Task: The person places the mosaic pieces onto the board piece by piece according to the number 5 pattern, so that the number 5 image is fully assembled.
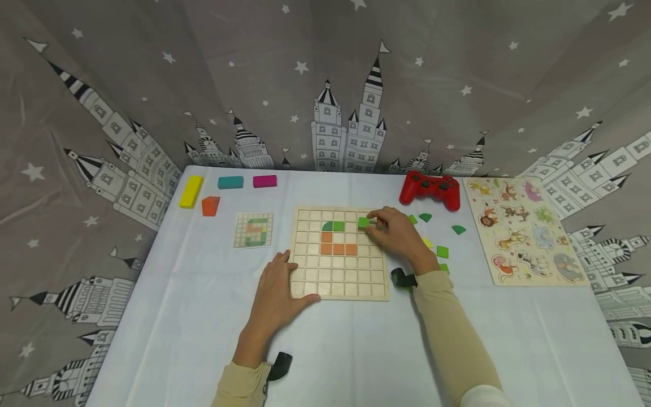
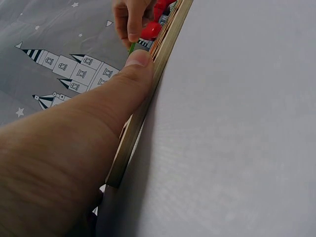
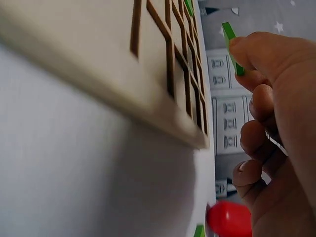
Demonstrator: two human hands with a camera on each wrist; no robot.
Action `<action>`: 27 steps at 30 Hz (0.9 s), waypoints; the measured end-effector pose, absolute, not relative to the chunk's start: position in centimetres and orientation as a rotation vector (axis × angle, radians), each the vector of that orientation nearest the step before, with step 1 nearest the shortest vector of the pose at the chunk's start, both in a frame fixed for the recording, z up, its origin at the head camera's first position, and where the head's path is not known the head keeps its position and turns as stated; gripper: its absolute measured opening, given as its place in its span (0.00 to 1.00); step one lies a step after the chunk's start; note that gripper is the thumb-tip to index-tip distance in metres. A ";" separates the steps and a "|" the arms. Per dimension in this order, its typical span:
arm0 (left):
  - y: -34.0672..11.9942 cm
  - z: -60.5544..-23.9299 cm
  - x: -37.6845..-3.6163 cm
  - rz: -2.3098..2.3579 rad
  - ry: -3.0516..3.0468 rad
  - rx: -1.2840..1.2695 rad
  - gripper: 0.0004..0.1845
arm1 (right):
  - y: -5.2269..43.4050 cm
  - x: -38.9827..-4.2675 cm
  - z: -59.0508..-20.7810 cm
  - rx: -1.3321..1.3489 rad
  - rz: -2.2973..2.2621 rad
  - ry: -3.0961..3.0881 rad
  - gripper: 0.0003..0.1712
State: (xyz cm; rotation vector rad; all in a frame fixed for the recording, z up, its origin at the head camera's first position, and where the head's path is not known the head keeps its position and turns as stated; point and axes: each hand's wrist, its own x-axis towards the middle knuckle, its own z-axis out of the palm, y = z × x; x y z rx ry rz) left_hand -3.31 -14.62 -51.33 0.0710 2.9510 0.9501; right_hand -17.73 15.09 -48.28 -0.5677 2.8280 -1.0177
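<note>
tan sleeves (image 1: 458,339) are lying nearest, at 4 and 7 o'clock. left hand (image 1: 277,288), unclenched and grasping nothing, is bracing the gridded board (image 1: 351,276) at its 8 o'clock corner, probably against sliding. right hand (image 1: 398,234) is pinching 1 green square (image 1: 363,223) over the board's 1 o'clock cells, by its 3 o'clock side, presumably leaving other edges clear.

I have the left hand (image 1: 276,295) spread, its thumb (image 1: 307,300) stretched out to the right of the grouped fingers (image 1: 278,264), the wrist (image 1: 249,346) behind them. My right hand (image 1: 398,233) pinches at thumb and fingertip; its remaining fingers (image 3: 254,137) curl loosely beside that pinch, and its sleeved forearm (image 1: 452,328) slants back behind the fingers, rightward.
</note>
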 end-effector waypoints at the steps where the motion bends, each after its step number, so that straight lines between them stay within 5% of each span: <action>1: -14.6 -51.3 -3.3 0.952 2.948 0.070 0.50 | 14.8 -17.7 -48.3 -0.577 -1.008 2.824 0.17; 27: -14.7 -51.3 -3.5 0.960 2.920 0.054 0.51 | 11.8 -18.5 -48.7 -0.581 -0.785 2.823 0.16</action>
